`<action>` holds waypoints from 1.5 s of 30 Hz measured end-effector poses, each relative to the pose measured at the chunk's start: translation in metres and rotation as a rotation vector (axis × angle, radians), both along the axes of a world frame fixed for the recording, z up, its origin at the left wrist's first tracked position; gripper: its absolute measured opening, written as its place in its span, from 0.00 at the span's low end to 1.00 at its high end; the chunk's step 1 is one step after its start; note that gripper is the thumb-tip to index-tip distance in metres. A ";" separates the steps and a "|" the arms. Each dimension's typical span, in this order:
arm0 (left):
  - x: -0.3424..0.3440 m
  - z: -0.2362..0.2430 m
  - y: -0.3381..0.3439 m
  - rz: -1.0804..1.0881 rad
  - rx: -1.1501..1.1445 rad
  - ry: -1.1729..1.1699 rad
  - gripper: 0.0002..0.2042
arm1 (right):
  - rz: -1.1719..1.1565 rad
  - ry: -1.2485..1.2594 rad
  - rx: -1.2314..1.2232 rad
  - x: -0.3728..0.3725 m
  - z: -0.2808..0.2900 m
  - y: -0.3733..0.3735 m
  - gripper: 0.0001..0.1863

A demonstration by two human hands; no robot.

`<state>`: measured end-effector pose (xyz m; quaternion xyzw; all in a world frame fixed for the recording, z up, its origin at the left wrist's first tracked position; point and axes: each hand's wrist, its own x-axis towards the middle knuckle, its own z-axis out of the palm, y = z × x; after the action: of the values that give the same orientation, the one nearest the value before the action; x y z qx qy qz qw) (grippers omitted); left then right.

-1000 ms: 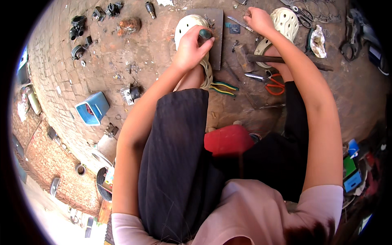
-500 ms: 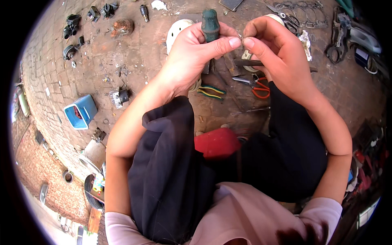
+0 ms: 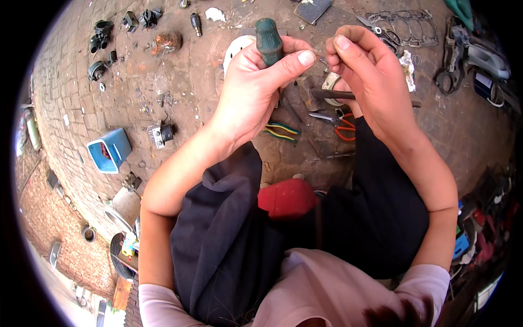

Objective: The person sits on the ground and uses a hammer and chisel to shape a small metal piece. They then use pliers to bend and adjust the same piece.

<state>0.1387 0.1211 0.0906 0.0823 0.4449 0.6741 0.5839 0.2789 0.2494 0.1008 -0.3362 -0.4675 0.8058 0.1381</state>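
My left hand [image 3: 253,87] is closed round an upright dark green tool handle [image 3: 268,41]; the tool's lower end is hidden by the hand. My right hand [image 3: 365,82] is raised beside it, thumb and fingertips pinched; anything between them is too small to make out. The two thumb tips are close but apart. Behind the hands are my white perforated shoes [image 3: 235,49], partly hidden, a hammer with a long dark handle [image 3: 333,95], pliers with yellow-green handles [image 3: 280,131] and orange-handled scissors [image 3: 344,132] on the dirty ground.
A blue bin [image 3: 115,150] and a metal block [image 3: 159,134] lie at the left, with several dark parts behind. Gaskets [image 3: 406,22], large dark metal parts [image 3: 447,76] and a dark plate [image 3: 313,10] lie farther back. A red seat [image 3: 286,200] is beneath me.
Both hands have lifted from down by my feet toward the camera and come close together. My left hand still holds the green handle; my right hand's fingertips are now pinched beside it.
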 end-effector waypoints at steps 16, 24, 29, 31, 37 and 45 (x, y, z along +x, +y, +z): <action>0.001 -0.003 -0.002 0.028 -0.048 0.063 0.08 | 0.125 -0.057 0.630 0.000 0.006 -0.005 0.08; -0.003 -0.004 -0.005 0.018 -0.005 0.098 0.07 | 0.120 -0.030 0.391 -0.001 0.008 -0.009 0.10; -0.005 -0.004 -0.005 0.017 -0.041 0.130 0.07 | 0.202 -0.124 0.215 -0.005 0.008 -0.005 0.10; -0.006 -0.005 -0.004 0.005 -0.087 0.125 0.06 | 0.209 -0.109 0.248 -0.007 -0.005 -0.006 0.10; -0.016 -0.018 -0.010 -0.024 -0.197 0.094 0.06 | 0.228 -0.040 0.513 -0.016 -0.021 -0.009 0.10; -0.014 -0.022 -0.010 0.026 -0.161 0.086 0.07 | 0.206 -0.026 0.469 -0.018 -0.024 -0.012 0.11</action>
<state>0.1250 0.1111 0.0683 0.0581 0.5236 0.6394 0.5601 0.2607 0.2378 0.0765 -0.2559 -0.6753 0.6806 0.1235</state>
